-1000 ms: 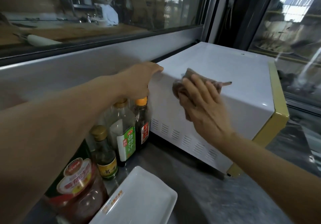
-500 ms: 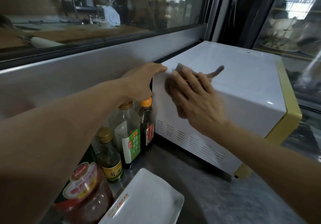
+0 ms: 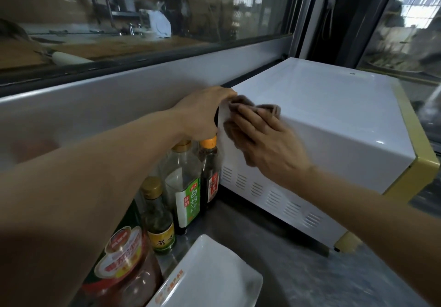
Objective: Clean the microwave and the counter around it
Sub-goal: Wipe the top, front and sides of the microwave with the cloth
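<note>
A white microwave (image 3: 334,106) with a yellow front frame stands on the grey counter (image 3: 298,273), turned so its vented side faces me. My right hand (image 3: 265,144) presses a brown cloth (image 3: 262,108) flat against the upper edge of that side, close to the rear corner. My left hand (image 3: 202,113) grips the microwave's rear corner, fingers curled over the edge right beside the cloth.
Several sauce and oil bottles (image 3: 188,187) stand against the wall left of the microwave, under my left arm. A white rectangular dish (image 3: 210,280) lies on the counter in front of them. A window ledge (image 3: 119,87) runs behind.
My right hand has slid the cloth left along the microwave's upper side edge toward the rear corner. My left hand has kept its hold on that corner.
</note>
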### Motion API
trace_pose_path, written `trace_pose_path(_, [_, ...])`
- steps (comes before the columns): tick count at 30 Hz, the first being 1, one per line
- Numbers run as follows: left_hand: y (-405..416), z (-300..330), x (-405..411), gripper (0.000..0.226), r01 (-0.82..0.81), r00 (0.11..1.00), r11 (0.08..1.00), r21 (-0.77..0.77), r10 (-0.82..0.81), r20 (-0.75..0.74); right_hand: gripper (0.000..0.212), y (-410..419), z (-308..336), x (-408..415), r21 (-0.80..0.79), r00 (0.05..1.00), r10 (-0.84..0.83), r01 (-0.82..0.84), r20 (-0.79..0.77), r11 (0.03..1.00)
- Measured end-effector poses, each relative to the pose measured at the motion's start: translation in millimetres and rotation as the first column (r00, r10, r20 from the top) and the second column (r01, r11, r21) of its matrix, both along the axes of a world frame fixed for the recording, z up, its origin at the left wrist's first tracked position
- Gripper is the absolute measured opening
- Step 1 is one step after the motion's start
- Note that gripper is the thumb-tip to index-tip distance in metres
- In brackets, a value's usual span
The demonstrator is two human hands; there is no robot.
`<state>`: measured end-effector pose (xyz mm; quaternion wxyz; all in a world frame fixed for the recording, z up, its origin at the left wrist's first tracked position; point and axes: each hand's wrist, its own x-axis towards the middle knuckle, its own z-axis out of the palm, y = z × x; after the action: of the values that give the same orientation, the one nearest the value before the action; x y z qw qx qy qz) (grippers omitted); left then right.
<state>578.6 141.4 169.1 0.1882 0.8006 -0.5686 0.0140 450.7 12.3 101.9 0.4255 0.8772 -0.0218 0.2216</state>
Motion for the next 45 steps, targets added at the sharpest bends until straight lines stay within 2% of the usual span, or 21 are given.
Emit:
trace_pose_path(5, [-3, -4, 5, 0.08, -0.022, 0.999, 1.0, 0.017, 0.021, 0.047, 0.056, 0, -23, 14, -0.023, 0.998, -0.044, 0.043, -0.044, 0.999])
trace_pose_path(10, [-3, -3, 1, 0.076, -0.038, 0.996, 0.999, 0.009, 0.037, 0.077, 0.063, 4, -80, -5, 0.009, 0.976, -0.077, 0.081, -0.203, 0.997])
trace_pose_path(12, [-3, -4, 0, 0.076, -0.048, 0.996, 0.999, 0.014, 0.047, 0.073, 0.059, 5, -100, -22, 0.043, 0.936, -0.067, 0.087, -0.346, 0.995])
trace_pose_path(16, [-3, -2, -1, 0.08, -0.052, 0.997, 0.998, 0.034, 0.05, 0.066, 0.055, 4, -98, -41, 0.047, 0.88, -0.106, 0.144, -0.464, 0.988])
trace_pose_path(17, [-3, -2, -2, 0.081, -0.043, 0.997, 0.998, 0.042, 0.04, 0.064, 0.057, 3, -86, -40, 0.058, 0.892, -0.107, 0.147, -0.438, 0.987])
trace_pose_path(20, [-4, -5, -5, 0.083, -0.036, 0.997, 0.998, 0.054, 0.032, 0.069, 0.06, 1, -49, -27, 0.06, 0.989, -0.073, 0.081, -0.125, 0.995])
trace_pose_path(22, [-5, -8, -7, 0.084, -0.047, 0.997, 0.998, 0.039, 0.045, 0.061, 0.061, 2, -41, -18, 0.085, 0.998, -0.061, 0.063, -0.026, 0.994])
trace_pose_path(25, [-6, -12, -9, 0.089, -0.061, 0.997, 0.998, 0.018, 0.06, 0.054, 0.064, 6, -64, -8, 0.098, 0.992, -0.096, 0.103, -0.076, 0.99])
trace_pose_path(29, [-5, -18, -13, 0.092, -0.075, 0.995, 0.997, -0.002, 0.075, 0.064, 0.065, 2, -112, -30, 0.118, 0.928, -0.078, 0.129, -0.365, 0.985])
trace_pose_path(32, [-4, -22, -17, 0.092, -0.086, 0.993, 0.996, 0.008, 0.085, 0.078, 0.063, -5, -119, -64, 0.12, 0.886, -0.096, 0.167, -0.454, 0.979])
trace_pose_path(34, [-5, -19, -21, 0.09, -0.132, 0.984, 0.99, 0.043, 0.126, 0.123, 0.061, -8, -102, -84, 0.136, 0.908, -0.103, 0.172, -0.406, 0.976])
trace_pose_path(36, [-8, -16, -31, 0.089, -0.18, 0.963, 0.983, 0.046, 0.166, 0.211, 0.059, -12, -72, -91, 0.135, 0.987, -0.03, 0.052, -0.161, 0.989])
trace_pose_path(38, [-14, -15, -45, 0.092, -0.142, 0.962, 0.99, -0.001, 0.138, 0.235, 0.058, -14, -43, -89, 0.175, 0.999, 0.017, -0.025, 0.045, 0.984])
trace_pose_path(40, [-21, -18, -59, 0.093, -0.063, 0.968, 0.998, -0.008, 0.063, 0.244, 0.058, -18, -31, -86, 0.168, 0.992, 0.005, -0.026, 0.128, 0.985])
trace_pose_path(42, [-24, -26, -67, 0.092, -0.038, 0.976, 0.999, 0.002, 0.037, 0.217, 0.065, -18, -43, -84, 0.141, 0.993, -0.066, 0.052, 0.098, 0.989])
trace_pose_path(45, [-26, -34, -65, 0.094, -0.055, 0.984, 0.998, -0.038, 0.06, 0.168, 0.071, -15, -93, -98, 0.136, 0.983, -0.109, 0.129, -0.147, 0.982])
